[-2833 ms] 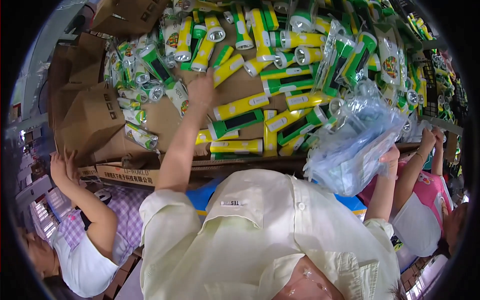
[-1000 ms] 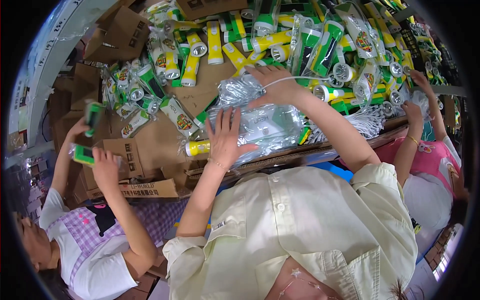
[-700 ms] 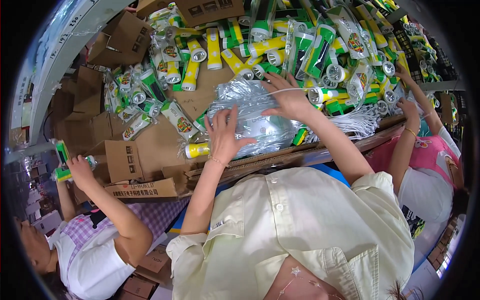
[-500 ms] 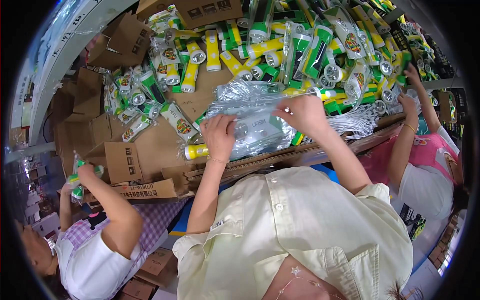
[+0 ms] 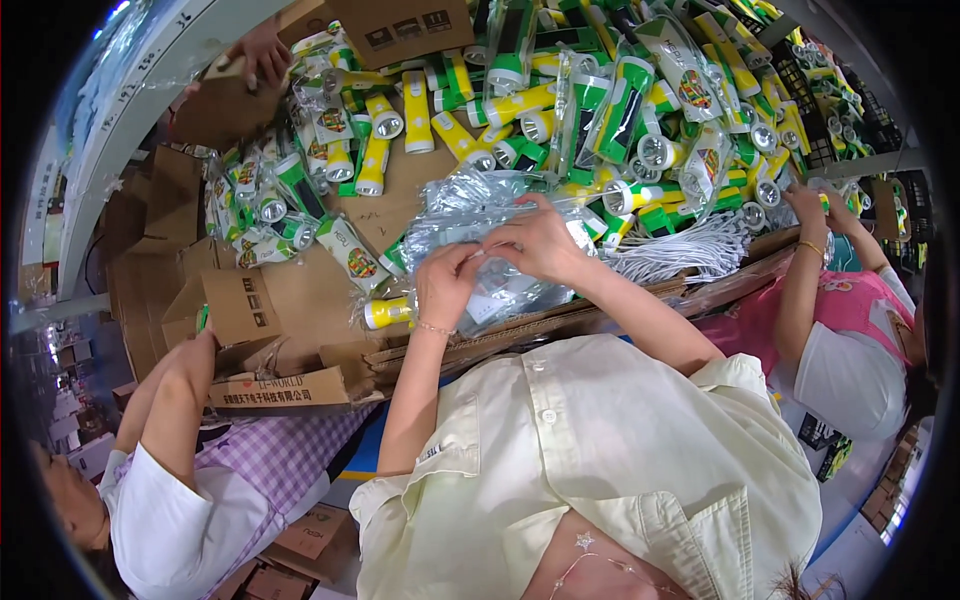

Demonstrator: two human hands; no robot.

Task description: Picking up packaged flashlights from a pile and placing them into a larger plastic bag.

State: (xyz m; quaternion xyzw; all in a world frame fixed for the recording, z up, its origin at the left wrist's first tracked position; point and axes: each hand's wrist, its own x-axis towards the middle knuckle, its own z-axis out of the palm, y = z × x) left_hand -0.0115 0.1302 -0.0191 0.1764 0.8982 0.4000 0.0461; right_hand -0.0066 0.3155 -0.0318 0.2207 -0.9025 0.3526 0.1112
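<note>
My left hand (image 5: pixel 444 284) and my right hand (image 5: pixel 536 243) meet with fingertips pinched together at the edge of a clear plastic bag (image 5: pixel 505 296). Beneath and behind them lies a loose pile of clear plastic bags (image 5: pixel 450 199) at the front of the worktable. Beside my left wrist lies a yellow flashlight (image 5: pixel 388 312) with a white head. To the right of my right forearm is a bundle of white cords (image 5: pixel 690 249). My fingers hide part of the bag's edge.
Green and yellow flashlights (image 5: pixel 625 105), many bagged, heap across the back. Bagged flashlights (image 5: pixel 296 185) lie at left beside open cardboard boxes (image 5: pixel 180 195). A co-worker's arm (image 5: pixel 180 390) reaches in at left, another's hands (image 5: pixel 808 208) work at right. A hand (image 5: pixel 262 50) grips a carton.
My right hand has moved left to meet my left hand at the bag's edge. The left co-worker's hands went down behind a box flap. Another person's hand appeared at the upper left.
</note>
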